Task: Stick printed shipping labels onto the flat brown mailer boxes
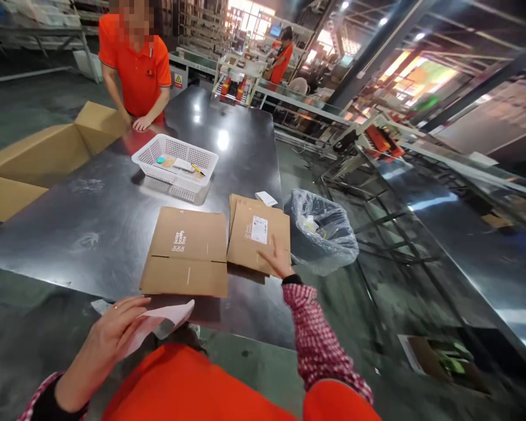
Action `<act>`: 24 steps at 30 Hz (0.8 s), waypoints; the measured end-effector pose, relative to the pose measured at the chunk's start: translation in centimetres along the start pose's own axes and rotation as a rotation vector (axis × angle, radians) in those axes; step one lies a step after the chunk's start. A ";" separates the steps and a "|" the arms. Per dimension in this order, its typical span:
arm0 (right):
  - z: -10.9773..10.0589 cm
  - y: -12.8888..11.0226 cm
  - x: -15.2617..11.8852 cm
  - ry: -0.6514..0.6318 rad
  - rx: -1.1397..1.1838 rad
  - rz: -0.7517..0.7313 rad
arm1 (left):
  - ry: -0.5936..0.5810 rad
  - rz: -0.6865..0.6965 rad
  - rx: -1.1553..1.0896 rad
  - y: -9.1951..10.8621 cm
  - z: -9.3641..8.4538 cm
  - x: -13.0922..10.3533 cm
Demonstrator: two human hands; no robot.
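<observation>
A dark grey-green floor (39,96) spread through the hall, faintly shiny in places. A long black table (249,140) with a glossy top ran toward the back, bright patches of light mirrored on it. Another dark table (447,225) stretched along the right side, with streaks of glare, and a metal-legged bench (37,30) stood at the upper left. Shelves (201,26) filled the rear beside a bright window (256,14). A thick dark pillar (379,52) slanted across the view, small round lamps (383,21) shone overhead, and orange-tinted light filled the right-hand window (425,82).
</observation>
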State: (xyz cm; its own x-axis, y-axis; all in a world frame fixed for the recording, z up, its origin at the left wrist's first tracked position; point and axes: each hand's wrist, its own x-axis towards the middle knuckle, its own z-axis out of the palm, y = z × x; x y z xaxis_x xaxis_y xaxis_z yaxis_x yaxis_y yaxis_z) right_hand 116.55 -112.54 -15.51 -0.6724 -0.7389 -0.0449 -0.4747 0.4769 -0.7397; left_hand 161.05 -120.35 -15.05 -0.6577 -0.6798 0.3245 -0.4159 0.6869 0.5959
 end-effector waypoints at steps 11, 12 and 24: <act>15.3 -8.6 -12.0 -0.714 0.541 -0.432 | 0.040 -0.265 0.224 -1.2 -2.5 -1.6; 15.1 -8.8 -12.0 -0.728 0.520 -0.443 | 0.055 -0.226 0.232 -0.7 -1.6 -1.5; 13.6 -10.2 -14.1 -0.512 0.270 -0.665 | -0.076 -0.435 -0.254 3.0 2.4 0.6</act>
State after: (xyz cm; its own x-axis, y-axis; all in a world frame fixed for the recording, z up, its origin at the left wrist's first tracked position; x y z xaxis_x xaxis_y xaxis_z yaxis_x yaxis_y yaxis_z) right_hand 138.60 -113.40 -16.48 0.0633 -0.9770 0.2036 -0.4832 -0.2085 -0.8503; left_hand 157.88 -118.13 -14.83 -0.5056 -0.8617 -0.0425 -0.5018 0.2537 0.8269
